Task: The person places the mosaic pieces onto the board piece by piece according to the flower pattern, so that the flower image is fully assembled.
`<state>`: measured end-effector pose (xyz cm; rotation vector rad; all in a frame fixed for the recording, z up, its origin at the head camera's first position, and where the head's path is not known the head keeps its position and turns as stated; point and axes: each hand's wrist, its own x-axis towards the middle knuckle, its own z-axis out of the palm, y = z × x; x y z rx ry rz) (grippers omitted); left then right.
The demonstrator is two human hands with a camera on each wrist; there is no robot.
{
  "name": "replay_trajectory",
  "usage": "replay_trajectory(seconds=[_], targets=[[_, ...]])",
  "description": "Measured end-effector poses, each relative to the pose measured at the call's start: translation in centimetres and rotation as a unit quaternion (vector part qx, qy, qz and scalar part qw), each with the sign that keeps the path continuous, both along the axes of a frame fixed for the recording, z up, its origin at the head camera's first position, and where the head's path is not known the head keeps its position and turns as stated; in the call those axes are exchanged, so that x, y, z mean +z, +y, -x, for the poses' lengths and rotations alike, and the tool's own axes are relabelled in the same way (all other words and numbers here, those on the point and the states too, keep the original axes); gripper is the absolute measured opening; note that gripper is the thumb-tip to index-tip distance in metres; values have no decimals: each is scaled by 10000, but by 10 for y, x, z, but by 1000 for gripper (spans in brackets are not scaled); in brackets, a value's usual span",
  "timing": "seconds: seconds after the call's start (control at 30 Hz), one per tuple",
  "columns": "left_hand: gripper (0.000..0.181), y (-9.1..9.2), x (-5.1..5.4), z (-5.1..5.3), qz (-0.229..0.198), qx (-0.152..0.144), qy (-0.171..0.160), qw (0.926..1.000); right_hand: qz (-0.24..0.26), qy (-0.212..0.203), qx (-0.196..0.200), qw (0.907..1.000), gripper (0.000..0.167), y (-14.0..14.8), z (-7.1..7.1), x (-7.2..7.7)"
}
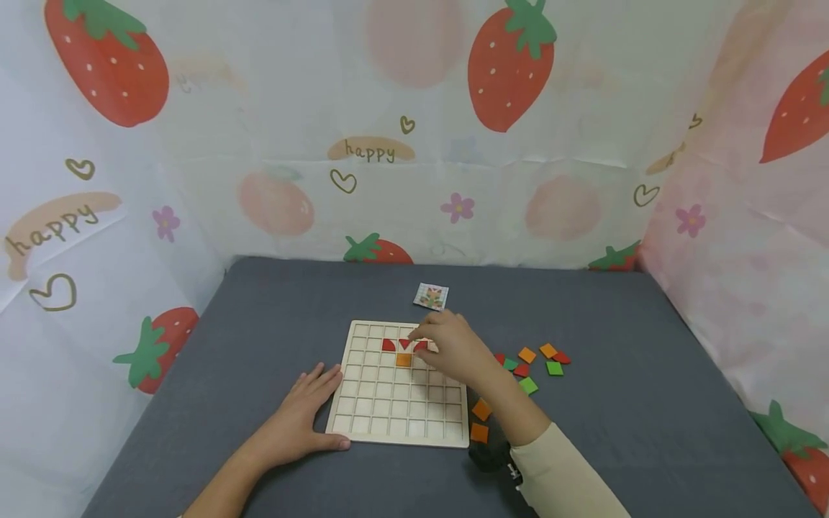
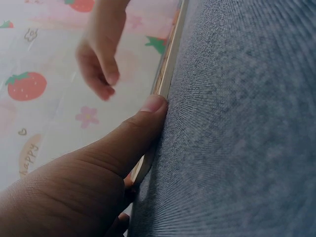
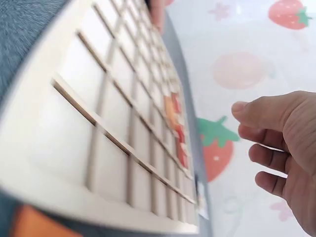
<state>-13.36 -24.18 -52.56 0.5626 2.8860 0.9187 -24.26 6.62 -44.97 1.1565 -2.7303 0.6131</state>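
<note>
A pale wooden grid board (image 1: 382,409) lies on the table. Three red tiles (image 1: 388,345) sit in one row near its far side, with an orange square tile (image 1: 404,360) under the middle one. My left hand (image 1: 299,416) rests at the board's near left corner, fingers spread along the left edge. Its thumb (image 2: 133,133) presses the near edge in the left wrist view. Above the far right part of the board hovers my right hand (image 1: 453,349). Its fingers are loosely bent, and no tile shows between thumb and fingertips in the right wrist view (image 3: 276,143).
Loose orange, red and green tiles (image 1: 528,385) are scattered right of the board. Two orange tiles (image 1: 479,433) lie close to its right edge. A small printed pattern card (image 1: 431,296) lies beyond the board. A dark object (image 1: 488,457) is partly hidden by the right sleeve.
</note>
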Motion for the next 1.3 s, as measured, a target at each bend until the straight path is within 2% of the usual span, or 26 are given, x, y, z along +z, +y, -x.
replay_trajectory(seconds=[0.2,0.4,0.67,1.0,1.3], targets=[[117,0,3,2,3,2,1,10000,34,401,-168,9990,25,27,-1,19],[118,0,3,2,23,43,9,10000,58,507,-339,9981,25,52,-2,25],[118,1,-1,0,-44,18,104,9999,133,571,-275,9979,29,90,-5,25],[121,1,0,0,25,104,-209,9997,311,308,-552,9975,33,133,-1,15],[118,1,0,0,-63,54,-25,10000,370,162,-782,9961,34,156,8,3]])
